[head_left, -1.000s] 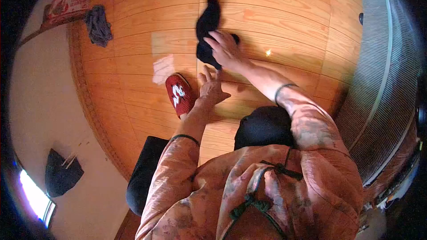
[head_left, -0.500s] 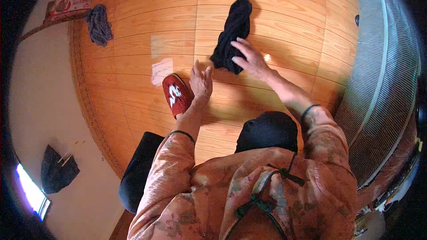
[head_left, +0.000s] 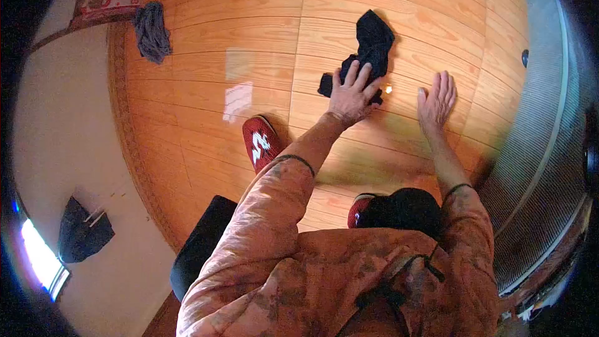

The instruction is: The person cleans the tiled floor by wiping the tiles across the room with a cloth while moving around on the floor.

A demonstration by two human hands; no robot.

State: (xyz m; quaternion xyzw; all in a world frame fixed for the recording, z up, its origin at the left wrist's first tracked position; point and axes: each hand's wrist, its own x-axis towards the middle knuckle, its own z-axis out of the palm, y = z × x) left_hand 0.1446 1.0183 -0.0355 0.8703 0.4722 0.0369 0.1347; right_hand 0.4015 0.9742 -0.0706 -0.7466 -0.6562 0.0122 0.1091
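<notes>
A crumpled black cloth is seen on the wood-plank floor, its near part partly covered by the left hand with fingers splayed, while the right hand is held open, fingers extended, beyond the cloth's right side, and a red slipper is partly hidden by the left sleeve.

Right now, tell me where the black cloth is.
In the head view, the black cloth lies on the wood-grain floor right of upper centre, partly under the left hand, left of the right hand.
</notes>
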